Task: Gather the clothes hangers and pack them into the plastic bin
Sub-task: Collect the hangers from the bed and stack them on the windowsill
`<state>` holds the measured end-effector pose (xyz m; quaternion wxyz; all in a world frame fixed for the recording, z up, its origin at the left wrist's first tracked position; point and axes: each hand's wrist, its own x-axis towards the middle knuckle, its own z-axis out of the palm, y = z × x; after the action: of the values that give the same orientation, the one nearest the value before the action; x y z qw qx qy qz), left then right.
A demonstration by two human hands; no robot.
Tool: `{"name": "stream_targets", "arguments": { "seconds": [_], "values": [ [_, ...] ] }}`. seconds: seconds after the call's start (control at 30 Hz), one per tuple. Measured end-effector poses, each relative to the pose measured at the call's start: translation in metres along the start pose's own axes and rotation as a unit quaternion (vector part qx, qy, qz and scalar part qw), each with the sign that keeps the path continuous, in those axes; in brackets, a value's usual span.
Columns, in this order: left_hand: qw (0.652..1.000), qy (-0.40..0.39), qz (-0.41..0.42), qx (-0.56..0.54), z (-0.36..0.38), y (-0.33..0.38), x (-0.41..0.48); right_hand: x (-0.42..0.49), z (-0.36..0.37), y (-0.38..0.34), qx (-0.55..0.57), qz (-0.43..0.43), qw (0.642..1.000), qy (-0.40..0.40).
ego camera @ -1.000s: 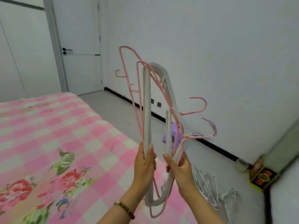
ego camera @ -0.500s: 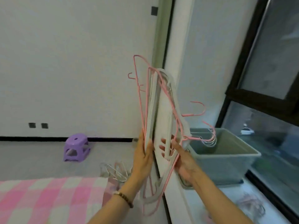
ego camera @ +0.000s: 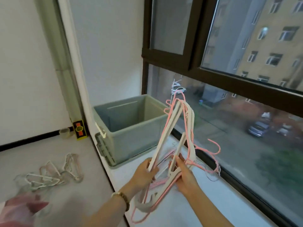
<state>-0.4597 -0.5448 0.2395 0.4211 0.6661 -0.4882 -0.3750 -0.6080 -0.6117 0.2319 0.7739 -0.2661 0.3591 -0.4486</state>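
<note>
A bundle of pink and white hangers [ego camera: 165, 136] stands upright over the white windowsill [ego camera: 221, 205], its hooks sticking out toward 3 o'clock. Both hands hold it near its lower part: the left hand [ego camera: 144, 174] has its fingers [ego camera: 153, 170] wrapped round one white arm, and the right hand [ego camera: 186, 178] grips the neighbouring arms and pink wires. A beaded bracelet [ego camera: 123, 198] sits on the left wrist. The grey plastic bin [ego camera: 136, 141] rests on the sill at 10 o'clock from the bundle, near it, open-topped. More hangers [ego camera: 54, 175] lie in a loose pile on the floor [ego camera: 49, 149] at 9 o'clock. A dark-framed window [ego camera: 193, 63] rises at 1 o'clock.
</note>
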Motion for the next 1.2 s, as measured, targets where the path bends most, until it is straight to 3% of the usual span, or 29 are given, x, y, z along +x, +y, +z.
{"name": "stream_targets", "arguments": {
  "seconds": [0.2,0.37,0.53,0.63,0.7,0.87,1.1,1.2],
  "values": [
    [0.989,-0.076,-0.064,0.111,0.032,-0.065,0.064,0.089,-0.066,0.026,0.042,0.063,0.992,0.098],
    [0.991,-0.042,-0.085,0.095,0.034,-0.114,0.125,0.160,-0.092,0.060,0.027,0.115,0.987,0.108],
    [0.990,-0.030,-0.100,0.098,0.037,-0.162,0.175,0.217,-0.120,0.096,-0.075,0.158,0.972,0.156],
    [0.987,-0.033,-0.137,0.078,0.042,-0.182,0.191,0.223,-0.131,0.106,-0.106,0.181,0.971,0.116],
    [0.984,-0.022,-0.149,0.094,0.045,-0.190,0.199,0.228,-0.137,0.106,-0.158,0.186,0.961,0.132],
    [0.979,0.032,-0.168,0.106,0.047,-0.208,0.198,0.233,-0.158,0.110,-0.382,0.146,0.909,0.077],
    [0.981,0.033,-0.182,0.063,0.044,-0.217,0.167,0.201,-0.145,0.116,-0.428,0.144,0.885,0.116],
    [0.981,0.053,-0.180,0.055,0.023,-0.212,0.137,0.184,-0.127,0.119,-0.432,0.081,0.888,0.137]
  ]
}}
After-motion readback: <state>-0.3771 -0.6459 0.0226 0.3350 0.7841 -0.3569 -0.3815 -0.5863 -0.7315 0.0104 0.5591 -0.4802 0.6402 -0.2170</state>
